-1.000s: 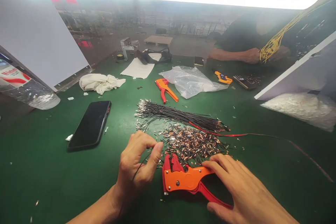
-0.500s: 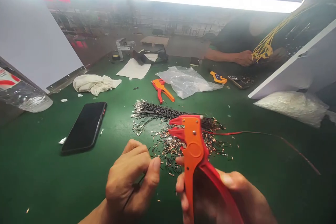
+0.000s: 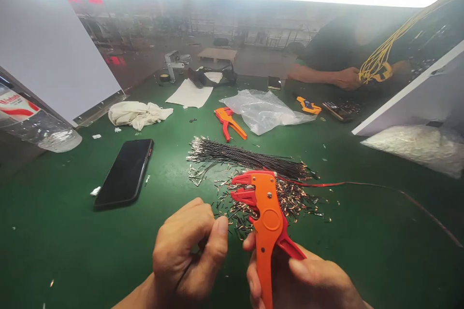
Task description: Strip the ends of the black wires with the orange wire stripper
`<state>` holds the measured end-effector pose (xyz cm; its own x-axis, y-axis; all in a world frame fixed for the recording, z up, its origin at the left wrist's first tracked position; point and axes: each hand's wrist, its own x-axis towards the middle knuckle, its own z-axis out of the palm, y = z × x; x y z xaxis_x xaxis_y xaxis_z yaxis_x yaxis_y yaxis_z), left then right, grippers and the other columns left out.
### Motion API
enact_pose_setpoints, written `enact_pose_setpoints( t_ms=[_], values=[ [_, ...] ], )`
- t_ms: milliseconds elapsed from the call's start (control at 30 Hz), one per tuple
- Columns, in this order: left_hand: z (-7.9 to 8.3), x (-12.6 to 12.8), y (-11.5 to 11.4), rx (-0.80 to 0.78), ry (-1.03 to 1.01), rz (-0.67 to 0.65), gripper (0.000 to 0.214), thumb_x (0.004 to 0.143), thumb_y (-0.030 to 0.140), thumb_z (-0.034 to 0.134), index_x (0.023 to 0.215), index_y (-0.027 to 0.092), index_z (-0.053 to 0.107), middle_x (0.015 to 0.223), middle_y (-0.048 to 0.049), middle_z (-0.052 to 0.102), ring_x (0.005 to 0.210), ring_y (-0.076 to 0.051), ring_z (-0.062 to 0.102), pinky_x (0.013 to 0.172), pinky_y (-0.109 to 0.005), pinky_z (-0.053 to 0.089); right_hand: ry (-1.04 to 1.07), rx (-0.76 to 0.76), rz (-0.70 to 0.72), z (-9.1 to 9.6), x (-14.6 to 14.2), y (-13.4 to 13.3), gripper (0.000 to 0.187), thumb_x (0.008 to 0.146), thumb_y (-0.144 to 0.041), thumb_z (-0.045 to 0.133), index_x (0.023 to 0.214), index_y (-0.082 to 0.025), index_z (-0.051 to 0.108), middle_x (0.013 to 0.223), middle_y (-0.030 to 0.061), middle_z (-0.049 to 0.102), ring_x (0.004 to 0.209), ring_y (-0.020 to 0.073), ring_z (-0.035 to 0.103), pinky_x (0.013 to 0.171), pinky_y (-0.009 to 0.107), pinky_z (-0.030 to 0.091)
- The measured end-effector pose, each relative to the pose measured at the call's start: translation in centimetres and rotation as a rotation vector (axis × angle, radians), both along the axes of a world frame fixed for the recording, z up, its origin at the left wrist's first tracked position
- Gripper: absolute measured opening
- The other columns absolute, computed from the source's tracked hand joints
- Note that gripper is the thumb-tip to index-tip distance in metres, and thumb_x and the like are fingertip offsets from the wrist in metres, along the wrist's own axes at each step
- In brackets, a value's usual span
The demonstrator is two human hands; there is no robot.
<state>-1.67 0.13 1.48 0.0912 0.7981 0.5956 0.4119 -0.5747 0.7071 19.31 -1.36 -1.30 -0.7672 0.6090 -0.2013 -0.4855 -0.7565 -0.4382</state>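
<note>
My left hand (image 3: 192, 251) is closed in a pinch, thumb pressed against the curled fingers, around a thin black wire (image 3: 184, 273). A short length of that wire shows below the fingers; its tip is hidden by the hand. To its right, my right hand (image 3: 315, 275) is wrapped round the handles of an orange and red wire stripper (image 3: 267, 219). The stripper's red jaws stand apart and point left, with nothing visible between them. Beyond the tool lies a bundle of black wires (image 3: 246, 154). Cut wire scraps (image 3: 295, 200) are heaped in front of the bundle.
A phone (image 3: 125, 171) and white cloth (image 3: 139, 115) lie left, near a plastic bottle (image 3: 54, 130). Behind the bundle are a second stripper (image 3: 229, 123) and a clear bag (image 3: 268, 111). A thin red wire (image 3: 329, 184) trails right. A co-worker's hand (image 3: 350, 78) holds yellow wires.
The view has shifted slightly. The wire stripper has come down a little, and my right thumb now lies across its red handle. My left hand keeps its pinch on the black wire.
</note>
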Motion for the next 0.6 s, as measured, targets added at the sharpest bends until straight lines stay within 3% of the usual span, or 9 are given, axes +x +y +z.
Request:
enact_pose_setpoints(
  t_ms=[100,233,367,600],
  values=[
    [0.08,0.12,0.18,-0.05,-0.044,0.042,0.035,0.092,0.006,0.049,0.065,0.02,0.032,0.058,0.0056,0.028,0.052,-0.009,0.031,0.05,-0.026,0.026,0.021,0.038,0.02,0.22,-0.02,0.0,0.058,0.084,-0.055,0.069,0.123,-0.013,0.064,0.095,0.0058,0.078,0.084,0.0098,0.072,0.076,0.022,0.045],
    [0.28,0.06,0.46,-0.102,-0.086,0.091,0.038,0.094,0.009,0.049,0.062,0.02,0.031,0.057,0.0064,0.025,0.048,-0.007,0.026,0.045,-0.024,0.024,0.026,0.039,0.077,-0.44,0.1,0.14,0.058,0.08,-0.051,0.074,0.122,-0.014,0.063,0.097,0.0062,0.08,0.084,0.0094,0.073,0.076,0.023,0.043],
    [0.3,0.01,0.56,-0.108,-0.082,0.091,0.04,0.093,0.01,0.049,0.059,0.019,0.03,0.055,0.0067,0.023,0.045,-0.007,0.023,0.043,-0.024,0.022,-0.014,0.044,0.039,-0.34,0.17,0.1,0.057,0.077,-0.048,0.079,0.119,-0.012,0.064,0.092,0.0075,0.077,0.079,0.0129,0.071,0.073,0.025,0.044],
    [0.05,0.21,0.19,-0.088,-0.086,0.092,0.037,0.093,0.011,0.05,0.059,0.02,0.038,0.054,0.0063,0.029,0.045,-0.007,0.029,0.045,-0.025,0.024,-0.112,0.057,0.019,-0.09,0.23,-0.08,0.06,0.071,-0.044,0.085,0.116,-0.012,0.064,0.09,0.0087,0.073,0.078,0.0152,0.065,0.074,0.028,0.043]
  ],
)
